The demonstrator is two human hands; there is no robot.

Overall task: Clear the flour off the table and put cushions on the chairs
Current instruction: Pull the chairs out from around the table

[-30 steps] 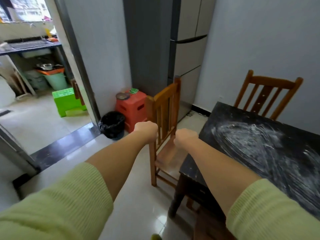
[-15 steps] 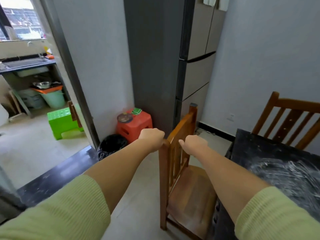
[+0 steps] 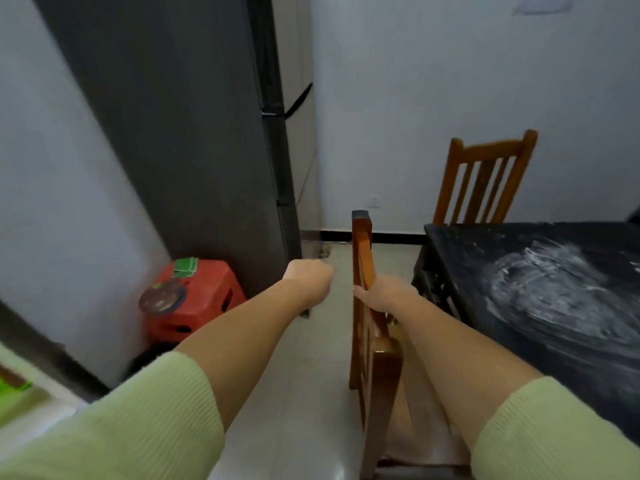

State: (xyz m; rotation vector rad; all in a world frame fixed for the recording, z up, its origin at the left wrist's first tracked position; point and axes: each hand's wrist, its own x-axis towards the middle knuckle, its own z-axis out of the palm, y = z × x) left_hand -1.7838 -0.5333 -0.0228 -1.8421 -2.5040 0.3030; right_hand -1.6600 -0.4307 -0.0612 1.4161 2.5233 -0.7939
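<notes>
The black table [image 3: 450, 244] carries a wide swirl of white flour [image 3: 561, 296] smeared from its near-left corner across toward the right edge, uncleared. Just beside the table's left edge stands a brown slatted wooden chair [image 3: 363, 323], its back seen edge-on running away from the person, its seat bare of any cushion; a second matching chair [image 3: 485, 178] stands at the far edge. The right hand [image 3: 384, 294] is curled round the chair's back and is the nearer one, while the left hand [image 3: 308, 280], just left of it, is fisted and holds nothing.

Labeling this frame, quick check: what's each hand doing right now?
Left hand: fist closed, holding nothing, clear of the chair.
Right hand: gripping the top rail of the near chair.
</notes>
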